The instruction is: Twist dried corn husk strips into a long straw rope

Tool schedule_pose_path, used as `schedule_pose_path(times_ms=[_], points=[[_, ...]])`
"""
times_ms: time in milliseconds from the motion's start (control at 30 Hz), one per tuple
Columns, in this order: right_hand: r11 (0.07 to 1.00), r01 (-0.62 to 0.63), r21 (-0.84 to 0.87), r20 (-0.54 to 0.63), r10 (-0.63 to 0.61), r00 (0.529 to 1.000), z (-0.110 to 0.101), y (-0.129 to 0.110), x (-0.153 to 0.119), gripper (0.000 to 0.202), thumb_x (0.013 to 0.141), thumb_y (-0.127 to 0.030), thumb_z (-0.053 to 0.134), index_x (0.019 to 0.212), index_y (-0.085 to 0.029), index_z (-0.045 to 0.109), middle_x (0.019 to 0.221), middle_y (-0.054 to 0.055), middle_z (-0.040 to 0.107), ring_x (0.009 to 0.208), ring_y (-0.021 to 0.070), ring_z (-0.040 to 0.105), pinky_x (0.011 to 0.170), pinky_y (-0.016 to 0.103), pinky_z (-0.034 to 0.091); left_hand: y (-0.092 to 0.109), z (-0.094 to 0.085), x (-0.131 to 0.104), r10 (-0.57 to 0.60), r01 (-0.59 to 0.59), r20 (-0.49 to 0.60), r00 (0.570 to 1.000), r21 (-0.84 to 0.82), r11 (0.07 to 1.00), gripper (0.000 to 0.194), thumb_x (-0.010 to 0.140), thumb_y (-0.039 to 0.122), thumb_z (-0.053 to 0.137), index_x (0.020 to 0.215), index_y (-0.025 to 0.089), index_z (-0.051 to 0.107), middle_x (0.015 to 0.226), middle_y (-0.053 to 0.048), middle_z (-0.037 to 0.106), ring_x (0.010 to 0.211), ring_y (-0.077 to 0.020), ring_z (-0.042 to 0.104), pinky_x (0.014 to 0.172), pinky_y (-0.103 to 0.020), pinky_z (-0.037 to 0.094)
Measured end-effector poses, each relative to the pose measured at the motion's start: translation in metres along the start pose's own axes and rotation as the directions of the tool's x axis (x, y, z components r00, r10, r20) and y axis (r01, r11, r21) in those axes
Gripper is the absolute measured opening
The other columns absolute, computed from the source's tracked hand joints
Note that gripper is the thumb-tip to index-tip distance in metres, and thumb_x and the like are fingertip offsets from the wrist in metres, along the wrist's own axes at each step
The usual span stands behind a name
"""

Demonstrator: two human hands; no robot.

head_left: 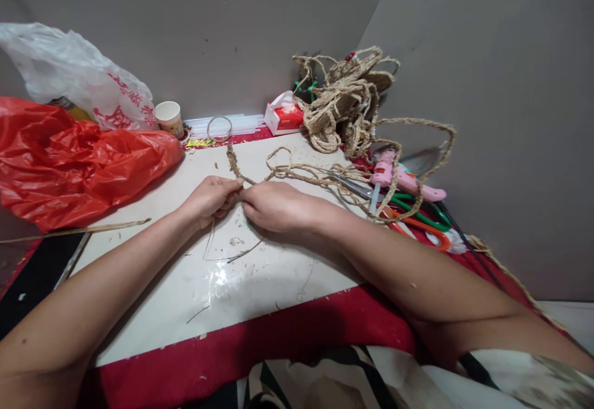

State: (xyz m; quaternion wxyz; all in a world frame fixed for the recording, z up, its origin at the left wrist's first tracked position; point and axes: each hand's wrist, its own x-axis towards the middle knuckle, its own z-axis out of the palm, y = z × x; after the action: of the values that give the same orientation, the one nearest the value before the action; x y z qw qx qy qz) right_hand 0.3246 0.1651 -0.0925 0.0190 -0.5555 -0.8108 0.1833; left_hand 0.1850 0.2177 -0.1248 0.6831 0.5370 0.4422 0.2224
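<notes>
A brown twisted fibre cord (pixel 233 160) runs from above my hands down to the fingertips, over a white board (pixel 176 310). My left hand (pixel 211 200) pinches the cord near its fingertips. Close against it on the right, my right hand (pixel 273 206) has its fingers closed around the cord, and its fingertips are partly hidden. Thin loose strands hang below the hands. Behind the right hand, a looped braided straw rope (pixel 301 172) stretches to the right across the board.
Red plastic bag (pixel 78 161) and clear bag (pixel 83 75) at left. Along the back stand a paper cup (pixel 169 118), glue sticks (pixel 241 125), a tissue pack (pixel 284 116) and a rope heap (pixel 343 106). A pink glue gun (pixel 408 185) and orange-handled scissors (pixel 434 233) lie right.
</notes>
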Motion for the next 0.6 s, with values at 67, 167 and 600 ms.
schedule_pose_path(times_ms=[67, 167, 600], points=[[0.996, 0.020, -0.087, 0.064, -0.015, 0.998, -0.002, -0.005, -0.006, 0.025, 0.085, -0.022, 0.043, 0.088, -0.011, 0.066, 0.090, 0.016, 0.067, 0.069, 0.0193, 0.055, 0.057, 0.028, 0.032, 0.000, 0.000, -0.001, 0.002, -0.002, -0.011, 1.000, 0.001, 1.000, 0.033, 0.074, 0.020, 0.061, 0.048, 0.017, 0.041, 0.038, 0.008, 0.029, 0.032, -0.0018, 0.020, 0.034, -0.019, 0.009], [0.984, 0.177, 0.032, 0.221, -0.179, 0.959, -0.016, -0.002, -0.014, 0.020, 0.084, -0.023, 0.050, 0.074, -0.014, 0.064, 0.076, 0.009, 0.066, 0.058, 0.0137, 0.049, 0.055, 0.026, 0.030, 0.003, -0.001, -0.001, -0.009, 0.009, -0.002, 1.000, -0.002, 1.000, 0.024, 0.072, 0.015, 0.061, 0.051, 0.015, 0.048, 0.037, 0.008, 0.030, 0.031, -0.0017, 0.020, 0.034, -0.018, 0.010], [0.576, -0.187, 0.796, 0.155, 0.105, 0.982, 0.011, 0.035, 0.027, 0.041, 0.091, -0.042, 0.049, 0.061, -0.014, 0.050, 0.042, -0.004, 0.036, 0.035, 0.0047, 0.027, 0.035, 0.021, 0.019, 0.002, -0.002, -0.001, 0.041, -0.040, 0.068, 0.997, -0.022, 0.999, 0.017, 0.077, 0.014, 0.057, 0.060, 0.012, 0.055, 0.039, 0.009, 0.029, 0.033, -0.0021, 0.020, 0.037, -0.020, 0.009]])
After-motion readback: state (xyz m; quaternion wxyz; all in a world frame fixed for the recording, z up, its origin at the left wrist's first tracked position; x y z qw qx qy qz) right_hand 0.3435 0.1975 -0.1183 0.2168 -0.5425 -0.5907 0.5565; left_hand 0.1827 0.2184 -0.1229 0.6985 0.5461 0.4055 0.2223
